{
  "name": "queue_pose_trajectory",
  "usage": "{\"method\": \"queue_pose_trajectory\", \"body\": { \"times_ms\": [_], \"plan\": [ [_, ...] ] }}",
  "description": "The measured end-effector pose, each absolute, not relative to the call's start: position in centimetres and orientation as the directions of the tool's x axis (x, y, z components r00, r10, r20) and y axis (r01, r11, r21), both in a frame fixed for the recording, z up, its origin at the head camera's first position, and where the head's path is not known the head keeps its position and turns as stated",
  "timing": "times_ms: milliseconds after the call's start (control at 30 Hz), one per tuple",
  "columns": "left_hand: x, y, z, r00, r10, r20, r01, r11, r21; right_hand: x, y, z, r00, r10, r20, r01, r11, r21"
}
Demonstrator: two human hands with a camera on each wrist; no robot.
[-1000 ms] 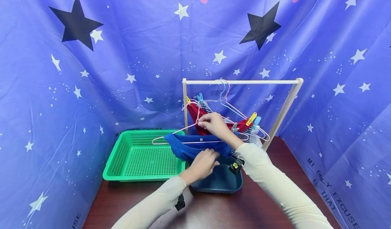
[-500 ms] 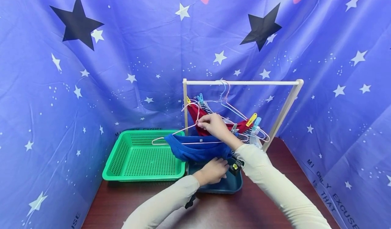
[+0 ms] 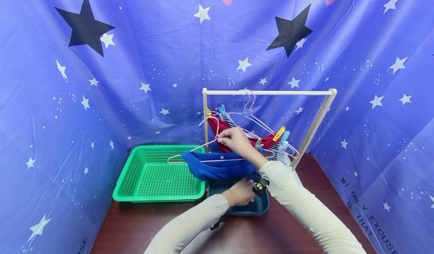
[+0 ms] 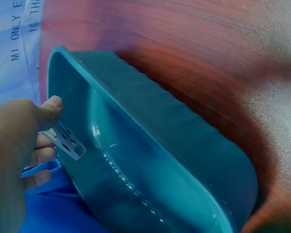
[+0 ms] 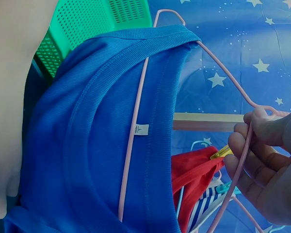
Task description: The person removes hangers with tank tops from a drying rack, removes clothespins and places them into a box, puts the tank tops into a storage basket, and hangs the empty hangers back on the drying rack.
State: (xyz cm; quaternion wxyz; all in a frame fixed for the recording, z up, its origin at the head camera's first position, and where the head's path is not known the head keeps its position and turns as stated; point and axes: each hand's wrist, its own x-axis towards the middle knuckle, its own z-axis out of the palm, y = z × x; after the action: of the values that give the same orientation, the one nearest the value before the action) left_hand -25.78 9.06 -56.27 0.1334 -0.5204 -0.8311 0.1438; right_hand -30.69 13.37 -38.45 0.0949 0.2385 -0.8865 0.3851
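Note:
In the head view my right hand (image 3: 237,141) pinches the pink hanger (image 5: 128,174) just below its hook. A blue shirt (image 3: 217,169) hangs on it, with the hanger's left end sticking out past the neckline. A grey clothespin (image 3: 259,144) sits at the shirt's right shoulder. My left hand (image 3: 241,192) is lower, over the dark teal basin (image 4: 136,121). Seen from the left wrist, its thumb and fingers pinch a pale clothespin (image 4: 68,141) inside the basin's rim, close to the blue cloth.
Behind the shirt stands a wooden rack (image 3: 271,92). From it hang a red garment (image 3: 223,143) and a striped garment (image 3: 272,150) with yellow and blue clothespins. A green basket (image 3: 159,178) sits left of the basin on the brown table (image 3: 135,227).
My left hand has moved from the shirt's front down and to the right, over the basin. My right hand keeps its pinch on the hanger, which has dipped slightly.

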Motion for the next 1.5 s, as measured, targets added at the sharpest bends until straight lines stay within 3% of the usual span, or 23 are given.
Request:
{"method": "queue_pose_trajectory", "body": {
  "times_ms": [467,733,933,1500],
  "plan": [
    [-26.6,9.8,-57.4,-0.425,0.903,-0.064,0.826,0.358,-0.436,-30.6,13.3,-38.3,-0.881,-0.338,0.331,-0.473,0.606,-0.639],
    [-26.9,10.1,-57.7,-0.417,0.905,-0.087,0.842,0.348,-0.413,-30.7,13.4,-38.4,-0.881,-0.336,0.331,-0.472,0.614,-0.632],
    [-27.2,10.6,-57.9,-0.448,0.884,-0.133,0.844,0.369,-0.39,-30.7,13.3,-38.3,-0.887,-0.334,0.318,-0.461,0.61,-0.645],
    [-27.3,11.2,-59.8,-0.485,0.868,-0.102,0.826,0.417,-0.378,-30.9,13.2,-38.7,-0.887,-0.327,0.325,-0.461,0.601,-0.653]
  ]
}}
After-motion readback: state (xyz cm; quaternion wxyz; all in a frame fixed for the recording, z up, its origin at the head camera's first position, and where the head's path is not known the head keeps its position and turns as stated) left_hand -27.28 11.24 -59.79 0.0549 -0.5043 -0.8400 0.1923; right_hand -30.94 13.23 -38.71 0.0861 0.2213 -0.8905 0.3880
